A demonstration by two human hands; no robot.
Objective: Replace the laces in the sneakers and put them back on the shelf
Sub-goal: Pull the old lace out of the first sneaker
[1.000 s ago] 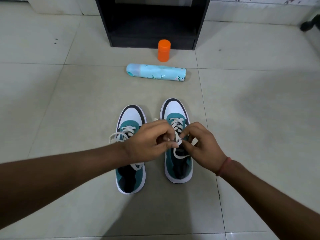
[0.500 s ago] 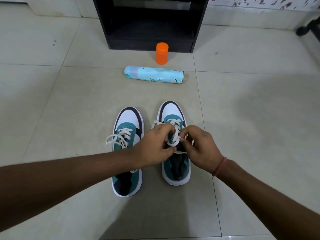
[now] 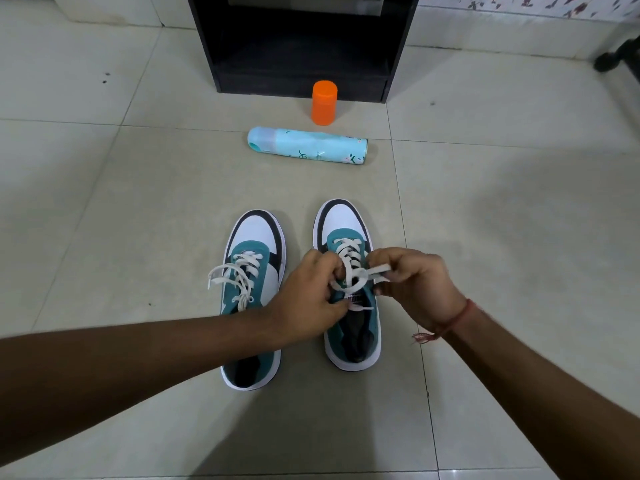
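1. Sneakers: a teal, white and black pair is set side by side on the tiled floor, toes toward 12 o'clock. The left sneaker is partly covered at its middle by the left forearm; the right sneaker lies just beside it at 3 o'clock.
2. White lace of the right sneaker is pinched by both hands over the tongue. The left hand is closed with curled fingers on the lace at its 9 o'clock side; the right hand is closed on a flat lace loop at 3 o'clock.
3. The lace on the left sneaker is seen threaded, with loops hanging out toward 9 o'clock; it is not touched.
4. Surroundings: a light blue spray can lies on its side at 12 o'clock of the sneakers, well apart from them. An orange cap stands upright beyond it, just in front of a black shelf unit.
5. A red thread band is worn on the right wrist.
6. Writing: print on the can is seen but cannot be read in full; a small mark on the right sneaker's tongue is too small to read.
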